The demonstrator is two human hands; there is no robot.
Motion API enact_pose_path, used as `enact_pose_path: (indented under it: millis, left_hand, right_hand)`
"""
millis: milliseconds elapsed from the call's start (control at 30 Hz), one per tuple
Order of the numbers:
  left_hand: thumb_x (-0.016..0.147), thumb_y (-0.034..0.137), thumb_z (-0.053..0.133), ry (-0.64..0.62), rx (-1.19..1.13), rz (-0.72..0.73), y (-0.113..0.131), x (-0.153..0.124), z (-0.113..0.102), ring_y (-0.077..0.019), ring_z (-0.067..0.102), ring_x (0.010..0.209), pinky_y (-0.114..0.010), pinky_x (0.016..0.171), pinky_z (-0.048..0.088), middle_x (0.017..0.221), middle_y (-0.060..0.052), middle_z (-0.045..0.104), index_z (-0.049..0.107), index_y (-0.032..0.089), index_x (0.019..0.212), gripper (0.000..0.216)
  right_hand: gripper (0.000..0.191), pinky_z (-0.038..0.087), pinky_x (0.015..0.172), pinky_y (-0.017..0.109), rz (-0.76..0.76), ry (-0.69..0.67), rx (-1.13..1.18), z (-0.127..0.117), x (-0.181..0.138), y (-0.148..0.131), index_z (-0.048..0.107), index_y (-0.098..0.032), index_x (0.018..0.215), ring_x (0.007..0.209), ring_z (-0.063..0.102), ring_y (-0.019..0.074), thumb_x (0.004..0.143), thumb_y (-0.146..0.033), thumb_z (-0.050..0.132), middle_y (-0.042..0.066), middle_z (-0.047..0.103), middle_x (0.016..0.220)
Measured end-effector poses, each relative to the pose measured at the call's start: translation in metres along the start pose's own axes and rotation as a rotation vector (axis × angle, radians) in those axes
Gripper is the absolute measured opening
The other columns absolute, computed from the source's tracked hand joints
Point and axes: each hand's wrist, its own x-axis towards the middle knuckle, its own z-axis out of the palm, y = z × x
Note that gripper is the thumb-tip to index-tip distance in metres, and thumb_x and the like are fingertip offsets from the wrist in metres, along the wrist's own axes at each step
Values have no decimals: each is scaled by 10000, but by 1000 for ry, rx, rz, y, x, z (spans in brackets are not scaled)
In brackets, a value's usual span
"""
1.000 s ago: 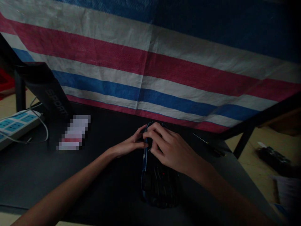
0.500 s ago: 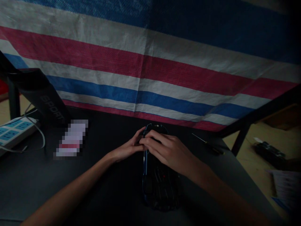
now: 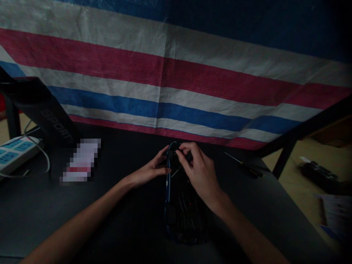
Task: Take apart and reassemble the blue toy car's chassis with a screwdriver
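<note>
A dark toy car body with a blue edge [image 3: 183,209] lies upside down on the black table [image 3: 110,205], its length running away from me. My left hand [image 3: 152,168] grips its far left edge with fingers curled. My right hand [image 3: 196,167] pinches a small dark part at the car's far end, right beside the left fingertips. What that part is stays too dim to make out.
A thin screwdriver [image 3: 243,165] lies on the table to the right. A blurred card [image 3: 81,159], a black "SPORT" stand [image 3: 52,117] and a white power strip [image 3: 15,152] with a cable are at the left. A striped tarp [image 3: 176,80] hangs behind.
My right hand has lifted off the car's top and turned upright, its fingers now pinching at the far end. The left hand has stayed on the car's edge.
</note>
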Motion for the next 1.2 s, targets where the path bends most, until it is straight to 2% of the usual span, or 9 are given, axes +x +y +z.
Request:
enact_pose_path:
  millis: [167, 200, 267, 367, 533, 700, 933, 1067, 1200]
  left_hand:
    - [902, 275, 756, 15, 9, -22, -1, 0, 0, -361, 421, 1493, -579, 1242, 310, 1742, -101, 200, 190, 400, 1664, 957]
    - [903, 283, 758, 19, 17, -22, -2, 0, -1, -362, 427, 1490, -579, 1239, 316, 1739, -99, 210, 192, 405, 1663, 955]
    - [903, 299, 765, 34, 43, -23, -4, 0, -2, -360, 442, 1479, -577, 1238, 322, 1723, -104, 253, 210, 399, 1660, 944]
    - [906, 317, 769, 73, 72, -19, -5, 0, -4, -352, 505, 1424, -590, 1223, 343, 1705, -108, 294, 234, 401, 1652, 922]
    - [909, 313, 771, 114, 81, 11, -1, 0, -2, -359, 490, 1448, -590, 1232, 339, 1719, -98, 285, 259, 401, 1643, 899]
    - [941, 349, 734, 112, 105, 10, 3, 3, -2, -363, 343, 1557, -575, 1282, 265, 1728, -94, 286, 242, 376, 1656, 868]
    - [983, 363, 666, 85, 199, 3, 5, 3, -5, -325, 191, 1615, -561, 1314, 207, 1742, -42, 245, 219, 369, 1664, 814]
    - [1026, 426, 577, 135, 357, 18, 8, 4, -8, -317, 208, 1613, -557, 1315, 220, 1749, -28, 232, 241, 359, 1654, 716]
    - [1064, 412, 490, 221, 702, 137, 8, 8, -11, -295, 369, 1550, -535, 1306, 265, 1701, -92, 328, 281, 291, 1630, 615]
  right_hand:
    - [80, 502, 745, 300, 198, 113, 87, -27, 10, 54, 509, -260, 1070, 787, 671, 172, 1071, -323, 462, 9, 674, 891]
    - [85, 483, 707, 296, 225, 40, 73, -35, 8, 66, 504, -261, 1074, 717, 646, 163, 1072, -331, 455, -8, 656, 834]
    - [90, 482, 734, 298, 203, -248, 73, -45, -3, 86, 506, -267, 1081, 743, 658, 161, 1077, -323, 435, -7, 672, 861]
    - [92, 506, 746, 297, 181, -388, 96, -41, -26, 105, 520, -278, 1084, 784, 684, 165, 1069, -286, 430, -6, 690, 903]
    - [155, 534, 811, 348, 191, -383, 69, -14, -51, 118, 525, -268, 1099, 889, 695, 203, 1026, -191, 412, 47, 660, 1018]
    - [191, 551, 797, 391, 219, -362, 17, -8, -55, 123, 575, -272, 1133, 933, 717, 245, 1030, -228, 422, 95, 637, 1192]
    - [216, 539, 829, 364, 232, -291, 0, -12, -50, 131, 595, -277, 1117, 917, 715, 217, 1038, -217, 404, 46, 679, 1089]
    - [218, 521, 836, 339, 239, -251, -4, -12, -49, 137, 624, -278, 1072, 914, 715, 198, 1012, -182, 437, 21, 729, 1065]
    - [208, 496, 788, 323, 248, -227, -24, -13, -49, 142, 641, -276, 1054, 913, 717, 201, 993, -182, 465, 18, 754, 1051]
